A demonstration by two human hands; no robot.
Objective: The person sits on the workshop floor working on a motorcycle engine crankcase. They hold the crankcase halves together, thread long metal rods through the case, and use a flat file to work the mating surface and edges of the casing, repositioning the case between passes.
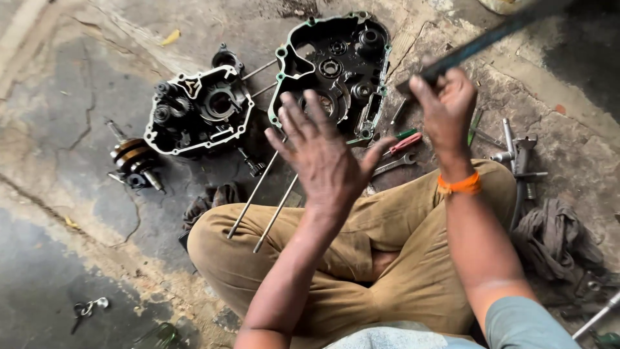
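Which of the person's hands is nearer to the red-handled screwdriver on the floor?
The right. The right hand, gripping a dark bar, is raised just right of the red-handled screwdriver; the open left hand is further off to its left.

I see no packages, labels, signs or screens here; only bare metal parts and tools on the floor.

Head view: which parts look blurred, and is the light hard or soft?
Head view: the dark bar in the right hand is smeared by motion; the open left hand is slightly soft; both engine case halves stay sharp; light is soft, shadows faint.
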